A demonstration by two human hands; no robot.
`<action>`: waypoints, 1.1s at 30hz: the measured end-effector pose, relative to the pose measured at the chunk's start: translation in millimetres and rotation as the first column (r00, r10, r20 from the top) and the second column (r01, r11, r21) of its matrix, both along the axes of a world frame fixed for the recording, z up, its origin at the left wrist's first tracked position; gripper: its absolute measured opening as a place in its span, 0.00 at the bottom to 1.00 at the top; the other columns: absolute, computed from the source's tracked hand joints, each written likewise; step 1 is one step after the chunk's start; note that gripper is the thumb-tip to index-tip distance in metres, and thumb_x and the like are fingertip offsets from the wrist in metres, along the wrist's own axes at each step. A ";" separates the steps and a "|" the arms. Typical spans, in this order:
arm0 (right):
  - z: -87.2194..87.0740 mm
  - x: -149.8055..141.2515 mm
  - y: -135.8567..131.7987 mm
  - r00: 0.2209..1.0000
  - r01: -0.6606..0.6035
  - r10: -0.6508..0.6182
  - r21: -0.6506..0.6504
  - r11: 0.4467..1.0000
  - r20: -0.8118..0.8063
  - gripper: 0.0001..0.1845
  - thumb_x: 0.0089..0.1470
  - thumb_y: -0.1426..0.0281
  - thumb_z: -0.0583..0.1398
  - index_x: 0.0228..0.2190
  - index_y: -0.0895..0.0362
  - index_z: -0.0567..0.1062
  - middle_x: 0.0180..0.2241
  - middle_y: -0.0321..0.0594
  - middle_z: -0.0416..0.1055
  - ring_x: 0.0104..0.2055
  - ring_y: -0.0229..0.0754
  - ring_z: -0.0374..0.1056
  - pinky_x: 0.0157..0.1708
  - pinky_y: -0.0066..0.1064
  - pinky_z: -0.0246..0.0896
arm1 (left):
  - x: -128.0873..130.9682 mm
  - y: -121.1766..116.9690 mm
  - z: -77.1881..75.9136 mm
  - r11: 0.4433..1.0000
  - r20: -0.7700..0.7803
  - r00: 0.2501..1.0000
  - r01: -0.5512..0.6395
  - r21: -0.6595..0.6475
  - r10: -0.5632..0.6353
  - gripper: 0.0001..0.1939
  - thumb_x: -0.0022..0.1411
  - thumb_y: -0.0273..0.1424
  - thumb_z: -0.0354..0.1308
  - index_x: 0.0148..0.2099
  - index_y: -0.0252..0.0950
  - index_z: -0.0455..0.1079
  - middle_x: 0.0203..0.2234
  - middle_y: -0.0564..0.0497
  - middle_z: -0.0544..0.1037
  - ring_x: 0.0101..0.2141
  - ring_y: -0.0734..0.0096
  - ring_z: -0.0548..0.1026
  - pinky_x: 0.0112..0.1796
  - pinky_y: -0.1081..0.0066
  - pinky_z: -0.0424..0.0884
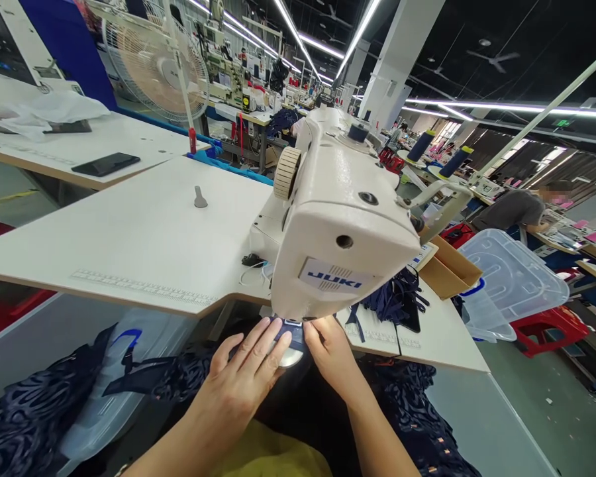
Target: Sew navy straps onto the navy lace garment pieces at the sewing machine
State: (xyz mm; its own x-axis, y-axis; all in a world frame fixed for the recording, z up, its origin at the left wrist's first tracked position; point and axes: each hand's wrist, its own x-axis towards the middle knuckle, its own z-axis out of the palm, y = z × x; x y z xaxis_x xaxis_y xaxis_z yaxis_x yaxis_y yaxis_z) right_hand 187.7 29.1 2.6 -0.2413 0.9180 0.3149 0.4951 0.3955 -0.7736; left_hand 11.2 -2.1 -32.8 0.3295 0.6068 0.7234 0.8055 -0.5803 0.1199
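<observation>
A white sewing machine (347,218) stands in front of me, its head tilted in the view. Below the head, a small piece of navy fabric (297,339) lies on the machine's bed. My left hand (246,371) rests on the fabric's left side, fingers stretched out. On the right side, my right hand (330,351) has thumb and fingers pressed together on the fabric's edge. The needle and presser foot are mostly hidden by the machine head. Navy patterned lace (34,397) hangs down at the left, and more dark lace (417,411) at the right.
A pile of navy straps (392,298) and a cardboard box (449,265) sit right of the machine. On the left are a grey metal piece (200,197), a phone (106,164) and a fan (159,66). Clear plastic lids (516,271) rest on a red stool (551,330). Another person (511,205) works farther right.
</observation>
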 end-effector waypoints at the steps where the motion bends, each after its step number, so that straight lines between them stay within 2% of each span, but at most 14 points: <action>1: -1.6 0.4 -0.1 1.000 -0.007 0.007 -0.009 1.000 -0.015 0.13 0.63 0.72 0.49 0.34 0.54 0.72 0.38 0.40 0.70 0.43 0.41 0.64 0.45 0.33 0.59 | 0.0 -0.2 -0.2 1.000 0.005 1.000 -0.002 -0.006 0.002 0.19 0.68 0.35 0.49 0.59 0.40 0.64 0.54 0.45 0.72 0.52 0.63 0.72 0.55 0.62 0.55; 4: -10.3 3.0 -0.8 0.999 -0.027 0.024 -0.052 0.998 -0.047 0.14 0.64 0.68 0.48 0.36 0.54 0.73 0.37 0.40 0.69 0.44 0.42 0.64 0.46 0.33 0.58 | -0.2 -1.3 1.2 1.000 0.020 1.000 -0.009 -0.020 0.009 0.18 0.68 0.35 0.49 0.58 0.40 0.65 0.54 0.45 0.72 0.51 0.63 0.72 0.55 0.62 0.55; 7: -24.9 6.2 -2.5 0.995 -0.009 0.000 -0.083 0.997 -0.097 0.13 0.65 0.65 0.48 0.38 0.54 0.71 0.34 0.39 0.67 0.40 0.41 0.64 0.42 0.32 0.59 | -0.8 -2.0 5.0 0.999 0.022 1.000 -0.003 -0.034 0.004 0.17 0.68 0.35 0.49 0.57 0.39 0.66 0.54 0.45 0.72 0.51 0.64 0.72 0.55 0.62 0.55; 9: -37.4 8.9 -4.0 0.986 0.022 -0.039 -0.107 0.994 -0.162 0.12 0.64 0.64 0.49 0.45 0.54 0.67 0.32 0.37 0.67 0.36 0.40 0.64 0.40 0.31 0.60 | -1.3 -1.5 7.1 1.000 -0.001 1.000 0.003 -0.009 -0.003 0.17 0.68 0.35 0.49 0.57 0.38 0.66 0.53 0.45 0.73 0.51 0.64 0.73 0.55 0.63 0.55; 12: -57.6 15.1 -6.4 0.967 0.064 -0.096 -0.139 0.988 -0.237 0.17 0.64 0.63 0.50 0.52 0.55 0.59 0.31 0.35 0.66 0.33 0.39 0.64 0.37 0.31 0.60 | -1.8 0.3 6.6 0.999 -0.058 0.998 0.009 0.037 -0.007 0.17 0.68 0.33 0.49 0.57 0.38 0.66 0.52 0.46 0.74 0.51 0.65 0.73 0.55 0.64 0.55; 16: -78.9 28.7 -11.7 0.998 -0.009 -0.003 -0.183 0.983 -0.066 0.10 0.63 0.64 0.51 0.39 0.55 0.69 0.34 0.37 0.68 0.37 0.40 0.65 0.40 0.31 0.60 | -0.4 2.0 1.8 0.999 -0.049 0.999 0.002 0.040 0.000 0.18 0.68 0.32 0.48 0.59 0.39 0.64 0.53 0.47 0.73 0.52 0.66 0.71 0.56 0.64 0.54; 18: -86.1 36.7 -15.2 0.999 -0.035 0.040 -0.223 0.974 0.018 0.11 0.63 0.64 0.52 0.34 0.55 0.71 0.34 0.38 0.69 0.38 0.41 0.65 0.40 0.32 0.60 | 1.0 2.2 1.0 0.999 -0.031 0.999 0.007 0.038 -0.006 0.19 0.68 0.33 0.48 0.59 0.40 0.64 0.54 0.48 0.73 0.52 0.66 0.71 0.56 0.64 0.54; 21: -91.0 48.8 -20.3 1.000 0.015 -0.019 -0.301 0.954 -0.009 0.09 0.61 0.65 0.54 0.35 0.55 0.72 0.34 0.37 0.70 0.38 0.42 0.66 0.41 0.33 0.60 | 3.3 2.2 3.0 0.999 -0.015 1.000 0.004 0.035 -0.003 0.19 0.68 0.37 0.48 0.58 0.41 0.65 0.53 0.48 0.74 0.51 0.65 0.72 0.56 0.63 0.53; 23: -87.0 56.9 -23.7 0.993 0.056 -0.090 -0.362 0.931 -0.077 0.07 0.57 0.65 0.58 0.34 0.55 0.71 0.31 0.35 0.68 0.35 0.41 0.65 0.38 0.32 0.59 | 3.7 1.6 4.6 1.000 -0.012 1.000 0.006 0.030 -0.006 0.18 0.68 0.39 0.48 0.57 0.41 0.66 0.52 0.49 0.74 0.50 0.65 0.73 0.55 0.62 0.54; 25: -75.0 64.4 -27.8 0.973 0.045 -0.138 -0.432 0.901 -0.187 0.08 0.53 0.64 0.61 0.30 0.55 0.69 0.27 0.32 0.65 0.31 0.38 0.62 0.33 0.29 0.57 | 1.1 0.2 5.2 0.999 0.028 0.999 0.041 0.000 -0.041 0.17 0.68 0.39 0.49 0.54 0.41 0.68 0.51 0.48 0.75 0.50 0.64 0.73 0.53 0.62 0.56; 27: -55.9 69.4 -32.5 0.934 -0.032 -0.146 -0.485 0.874 -0.325 0.12 0.49 0.62 0.65 0.28 0.56 0.68 0.25 0.31 0.64 0.27 0.36 0.60 0.30 0.28 0.55 | -6.8 -1.1 4.8 0.994 0.107 0.989 0.104 -0.045 -0.099 0.11 0.68 0.34 0.50 0.48 0.41 0.71 0.46 0.49 0.77 0.48 0.64 0.73 0.50 0.62 0.59; 29: -33.6 69.2 -36.2 0.900 -0.098 -0.127 -0.478 0.873 -0.417 0.15 0.49 0.59 0.65 0.29 0.55 0.69 0.24 0.31 0.64 0.25 0.36 0.58 0.28 0.28 0.54 | -21.1 -0.3 4.1 0.991 0.194 0.974 0.124 -0.040 -0.114 0.08 0.66 0.27 0.51 0.41 0.41 0.71 0.40 0.50 0.78 0.43 0.66 0.75 0.45 0.63 0.62; 31: -13.8 60.9 -36.8 0.920 -0.088 -0.082 -0.406 0.910 -0.384 0.14 0.54 0.57 0.60 0.30 0.55 0.70 0.24 0.32 0.64 0.26 0.36 0.58 0.28 0.28 0.54 | -40.4 3.9 3.9 1.000 0.232 0.972 0.023 0.018 -0.026 0.07 0.63 0.23 0.53 0.38 0.39 0.70 0.35 0.51 0.77 0.37 0.68 0.76 0.42 0.63 0.63; 33: -1.4 44.4 -33.0 0.978 -0.018 -0.038 -0.263 0.965 -0.206 0.13 0.61 0.59 0.54 0.32 0.54 0.70 0.27 0.35 0.66 0.29 0.38 0.61 0.30 0.30 0.55 | -60.4 10.6 4.0 0.983 0.217 0.964 -0.169 0.066 0.152 0.04 0.61 0.23 0.56 0.37 0.38 0.69 0.34 0.51 0.76 0.35 0.68 0.75 0.42 0.61 0.65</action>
State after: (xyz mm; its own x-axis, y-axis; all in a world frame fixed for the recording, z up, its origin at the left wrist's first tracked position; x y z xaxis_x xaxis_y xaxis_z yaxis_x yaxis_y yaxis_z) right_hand 232.0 -3.9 1.2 -0.1866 0.9768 0.1047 0.3155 0.1606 -0.9352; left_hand -49.2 8.4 -28.8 0.0678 0.5742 0.8159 0.8507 -0.4605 0.2534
